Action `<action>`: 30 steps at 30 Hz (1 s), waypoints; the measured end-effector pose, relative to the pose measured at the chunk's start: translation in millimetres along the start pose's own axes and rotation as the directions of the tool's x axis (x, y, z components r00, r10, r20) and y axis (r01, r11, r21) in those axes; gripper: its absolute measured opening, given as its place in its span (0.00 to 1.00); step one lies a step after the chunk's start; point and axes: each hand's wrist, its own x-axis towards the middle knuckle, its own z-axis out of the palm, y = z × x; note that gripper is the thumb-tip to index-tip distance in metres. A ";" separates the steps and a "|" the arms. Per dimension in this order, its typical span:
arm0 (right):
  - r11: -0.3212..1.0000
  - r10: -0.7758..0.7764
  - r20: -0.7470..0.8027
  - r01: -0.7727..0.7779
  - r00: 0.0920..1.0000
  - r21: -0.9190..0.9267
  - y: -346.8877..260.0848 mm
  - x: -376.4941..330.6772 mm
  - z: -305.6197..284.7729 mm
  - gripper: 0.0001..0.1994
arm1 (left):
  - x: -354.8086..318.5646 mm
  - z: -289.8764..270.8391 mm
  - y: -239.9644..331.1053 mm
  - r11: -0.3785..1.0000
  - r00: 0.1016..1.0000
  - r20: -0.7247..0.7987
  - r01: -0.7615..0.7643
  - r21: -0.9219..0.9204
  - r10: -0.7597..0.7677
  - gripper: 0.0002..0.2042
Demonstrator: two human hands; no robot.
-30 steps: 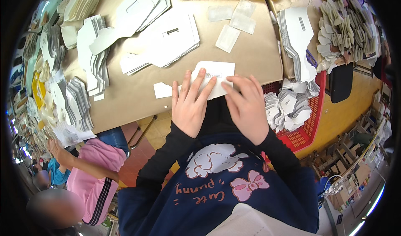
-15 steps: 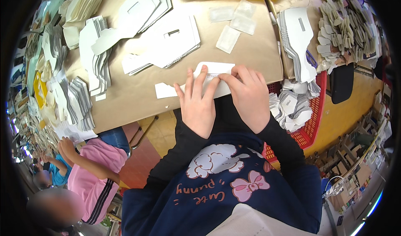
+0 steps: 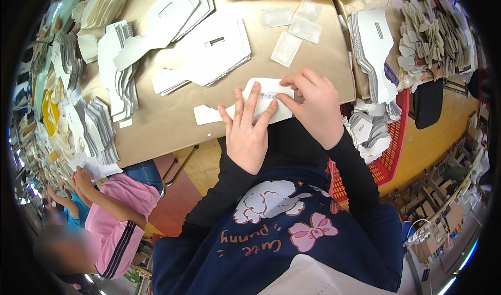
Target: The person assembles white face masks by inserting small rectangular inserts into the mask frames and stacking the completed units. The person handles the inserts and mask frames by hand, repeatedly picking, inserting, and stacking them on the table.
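Note:
A white, sole-shaped flat piece (image 3: 210,114) lies at the table's near edge, wide end to the right. Set in its wide part is a small pale label (image 3: 267,96) with dark print. My left hand (image 3: 247,137) rests flat on the piece, fingers spread, some fingertips beside the label. Over the piece's right end is my right hand (image 3: 317,104). Its thumb tip touches or hovers at the label's right end; the index finger is bent above it, apart from the thumb. Nothing shows between them.
Slotted white pieces (image 3: 222,52) lie in stacks ahead and left. Several translucent rectangles (image 3: 286,49) sit ahead of my right hand. At right are another white stack (image 3: 371,39), heaped greyish pieces (image 3: 436,34) and a red basket (image 3: 394,159). A person in pink (image 3: 115,206) works at left.
My right hand has shifted slightly right, its thumb and index finger spreading apart and uncovering more of the label. My left hand stays flat on the piece.

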 end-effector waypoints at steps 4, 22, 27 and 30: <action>0.990 -0.071 0.015 0.072 0.997 -0.122 -5.4 0.6 6.4 0.07 | 0.0 0.2 0.8 1.000 1.000 -0.004 0.000 0.015 0.000 0.20; 0.963 0.020 -0.010 -0.016 1.000 0.270 9.1 -13.9 13.5 0.15 | 17.9 -7.8 -24.5 0.956 0.978 -0.202 -0.013 -0.293 -0.049 0.15; 0.944 0.104 0.076 -0.123 0.992 0.306 3.1 -9.3 8.3 0.16 | 35.8 -10.6 -22.3 0.937 0.975 -0.157 0.097 -0.337 -0.157 0.16; 0.975 0.081 0.056 -0.091 0.995 0.204 -3.0 -4.7 8.6 0.16 | 39.5 -12.9 -19.4 0.897 0.964 -0.094 0.192 -0.399 -0.248 0.16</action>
